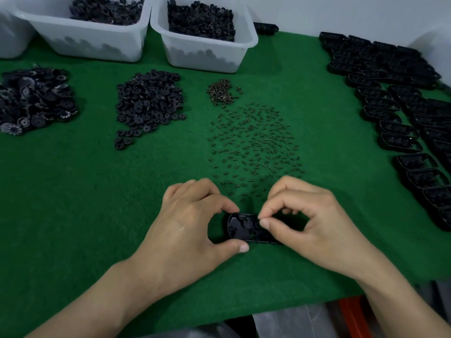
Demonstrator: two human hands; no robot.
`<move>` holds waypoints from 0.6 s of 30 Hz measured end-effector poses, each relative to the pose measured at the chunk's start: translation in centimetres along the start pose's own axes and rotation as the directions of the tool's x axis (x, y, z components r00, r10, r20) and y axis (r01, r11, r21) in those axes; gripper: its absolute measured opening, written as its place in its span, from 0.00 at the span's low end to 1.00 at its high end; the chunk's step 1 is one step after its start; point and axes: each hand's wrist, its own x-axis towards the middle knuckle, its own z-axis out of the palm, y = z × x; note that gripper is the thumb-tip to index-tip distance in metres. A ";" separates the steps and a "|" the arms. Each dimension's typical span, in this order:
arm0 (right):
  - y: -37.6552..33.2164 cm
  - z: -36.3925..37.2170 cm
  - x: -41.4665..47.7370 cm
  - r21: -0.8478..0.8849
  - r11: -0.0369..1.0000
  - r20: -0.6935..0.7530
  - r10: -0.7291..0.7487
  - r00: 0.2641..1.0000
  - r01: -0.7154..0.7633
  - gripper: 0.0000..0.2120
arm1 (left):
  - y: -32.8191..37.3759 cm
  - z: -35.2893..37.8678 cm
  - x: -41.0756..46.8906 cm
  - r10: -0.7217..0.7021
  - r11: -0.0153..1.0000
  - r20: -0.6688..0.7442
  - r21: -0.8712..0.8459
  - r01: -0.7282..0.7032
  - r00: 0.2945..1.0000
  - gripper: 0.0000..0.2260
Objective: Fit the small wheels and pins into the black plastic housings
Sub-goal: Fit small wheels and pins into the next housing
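Observation:
A black plastic housing (244,228) lies on the green felt near the front edge. My left hand (190,225) grips its left end between forefinger and thumb. My right hand (307,223) hovers over its right half, thumb and forefinger pinched together just above the housing's middle; whatever they pinch is too small to make out. Loose small pins (253,145) are scattered on the felt right behind my hands. Two heaps of small black wheels (148,103) and toothed discs (36,98) sit further back on the left.
A small pile of brownish screws (220,92) lies behind the pins. Two white tubs (205,54) (92,42) of black parts stand at the back. Rows of black housings (400,113) fill the right side. The felt's front edge (268,311) runs just below my wrists.

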 end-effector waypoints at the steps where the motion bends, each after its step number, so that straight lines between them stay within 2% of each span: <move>1: 0.1 0.3 -0.3 0.001 1.000 -0.002 0.002 1.000 -0.002 0.02 | 0.0 0.0 0.0 -0.001 1.000 -0.001 -0.002 0.001 1.000 0.20; 18: 0.8 0.9 -0.9 -0.078 0.997 -0.082 -0.025 0.996 0.019 0.02 | 0.2 -0.1 0.0 -0.007 1.000 0.001 0.006 0.007 1.000 0.21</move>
